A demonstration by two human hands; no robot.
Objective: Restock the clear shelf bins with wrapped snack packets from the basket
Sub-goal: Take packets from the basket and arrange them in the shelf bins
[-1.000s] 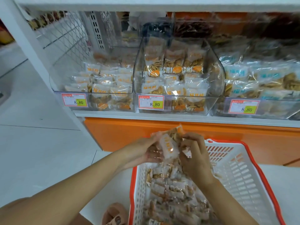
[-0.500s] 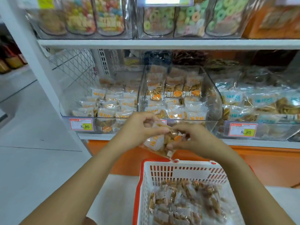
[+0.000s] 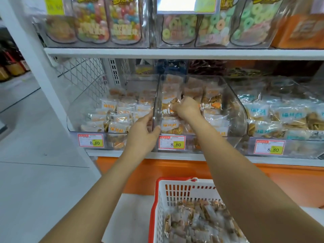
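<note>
Right hand pinches packet in "8.80" bin; left hand grips bin wall.

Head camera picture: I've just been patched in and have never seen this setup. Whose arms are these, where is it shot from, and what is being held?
There is no machine here. The two arms belong to a person, and the one camera sits on their head, looking forward and down. So the left hand shows on the picture's left and the right hand on its right.

In front of them is a white shop shelf. The left hand grips the side wall of the middle clear plastic bin on it. The right hand is inside that bin, pinching a clear-wrapped snack packet with orange print.

Below stands a white slatted plastic basket with a red rim, holding more wrapped packets.
</note>
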